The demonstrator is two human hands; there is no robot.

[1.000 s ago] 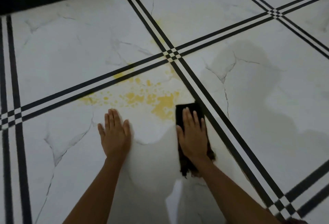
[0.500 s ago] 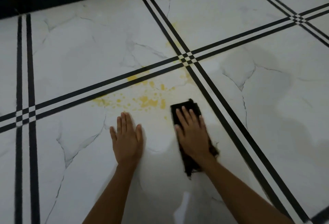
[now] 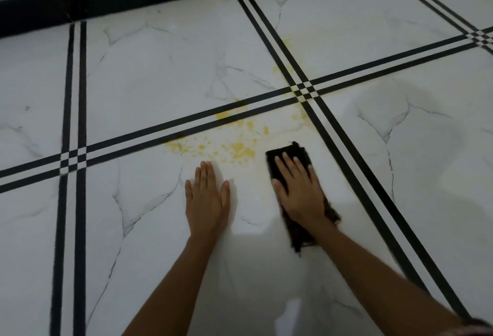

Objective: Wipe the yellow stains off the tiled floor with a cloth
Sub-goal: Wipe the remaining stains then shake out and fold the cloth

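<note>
The right hand [image 3: 300,189] lay flat and open on the dark cloth [image 3: 298,156], fingers spread and pressing it to the tiled floor [image 3: 160,68] rather than gripping it; the cloth's far end showed beyond the fingertips and its ragged near end trailed out beside the wrist. The left hand [image 3: 206,197] was also flat and open, palm down on bare tile just beside the cloth, holding nothing and apparently serving as a brace. A second earlier a large yellow patch had sat directly ahead of the cloth; half a second earlier the cloth had moved onto it, and at this moment that patch was largely gone, with only a faint yellowish smear on the tile between the two hands. What that suggested was that one stroke had lifted the thickest blot. The remaining yellow stains [image 3: 240,148] lay just beyond the left fingertips and to the left of the cloth, scattered as splashes up to and across the black tile lines [image 3: 186,124], with paler marks near the line crossing [image 3: 304,90] and beyond it. By that reckoning the job was only begun, and the next strokes would probably need to travel leftward and farther forward.
</note>
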